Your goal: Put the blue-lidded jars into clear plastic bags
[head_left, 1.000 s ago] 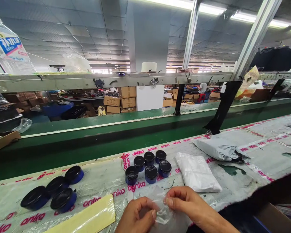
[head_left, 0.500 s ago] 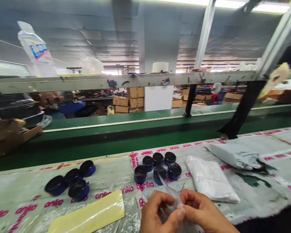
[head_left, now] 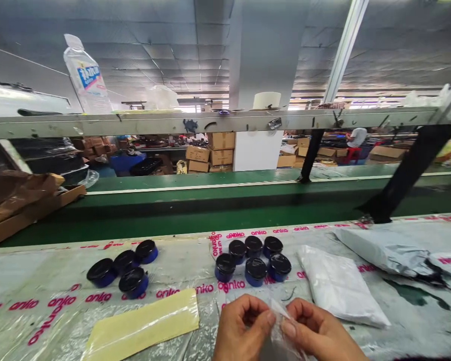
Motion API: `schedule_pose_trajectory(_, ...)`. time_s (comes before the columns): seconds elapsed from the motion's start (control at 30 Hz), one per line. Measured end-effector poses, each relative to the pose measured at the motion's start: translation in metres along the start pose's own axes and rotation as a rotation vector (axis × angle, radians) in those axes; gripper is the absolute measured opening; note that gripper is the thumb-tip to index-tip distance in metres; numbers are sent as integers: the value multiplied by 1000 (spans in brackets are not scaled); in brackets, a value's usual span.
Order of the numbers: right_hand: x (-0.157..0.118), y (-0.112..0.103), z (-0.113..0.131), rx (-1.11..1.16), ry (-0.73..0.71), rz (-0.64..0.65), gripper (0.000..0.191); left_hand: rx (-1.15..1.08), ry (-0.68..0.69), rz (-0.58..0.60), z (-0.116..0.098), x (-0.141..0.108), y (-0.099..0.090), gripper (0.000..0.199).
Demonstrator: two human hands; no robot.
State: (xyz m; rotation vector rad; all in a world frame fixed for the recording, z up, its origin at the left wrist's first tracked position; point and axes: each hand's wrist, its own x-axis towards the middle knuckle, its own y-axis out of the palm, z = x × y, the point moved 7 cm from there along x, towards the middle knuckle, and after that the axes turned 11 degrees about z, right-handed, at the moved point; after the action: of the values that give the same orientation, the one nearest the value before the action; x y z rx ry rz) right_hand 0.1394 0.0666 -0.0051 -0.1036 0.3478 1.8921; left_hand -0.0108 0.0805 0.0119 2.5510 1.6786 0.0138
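Note:
Between my two hands is a thin clear plastic bag (head_left: 280,331), pinched near its upper end. My left hand (head_left: 244,326) grips one side of it with thumb and forefinger. On the other side, the thumb and fingers of my right hand (head_left: 315,328) are closed on the plastic. Just beyond my hands stand several round blue containers with black tops (head_left: 255,271), grouped close together. A second cluster of the same round containers (head_left: 134,282) sits to the left. Near my left hand lies a yellow sheet of paper (head_left: 146,323) with a glossy surface.
A white packet (head_left: 340,286) lies right of my hands, with a torn white bag (head_left: 391,250) behind it. Beyond the table runs a green conveyor belt (head_left: 195,213). Above it is a metal shelf rail (head_left: 135,124) bearing a plastic bottle (head_left: 88,80). A black-wrapped post (head_left: 409,175) stands right.
The view has shifted, so the scene sits further right. The plastic, earlier a narrow twisted strip pointing up, is now spread flatter between my fingers, and my hands have drawn slightly apart.

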Motion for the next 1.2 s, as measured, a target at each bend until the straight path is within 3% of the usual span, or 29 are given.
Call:
schedule_pose_trajectory(0.17,-1,1,5,149,-35,-119,64,-165,20,5,4,2,-7,58)
schedule_pose_trajectory(0.3,-7,-25,13,-149,-186,-384,63,-168,4,-2,6,5,-8,62)
schedule_pose_trajectory(0.47,2,-47,15,-93,-138,-297,67,-282,-87,100,2,28,10,59)
schedule_pose_trajectory(0.63,10,-59,59,-73,-235,-298,63,-295,7,84,-32,73,21,50)
schedule_pose_trajectory(0.77,23,-83,86,-291,-337,-381,57,84,128,58,-61,108,21,34)
schedule_pose_trajectory(0.9,37,-101,94,-943,-483,-513,27,498,239,-3,-74,123,18,16)
schedule_pose_trajectory(1.0,46,-101,83,-1233,-520,-514,23,822,248,-15,-67,122,17,14)
schedule_pose_trajectory(1.2,55,-90,68,-1443,-463,-469,20,1273,244,96,-45,120,30,20)
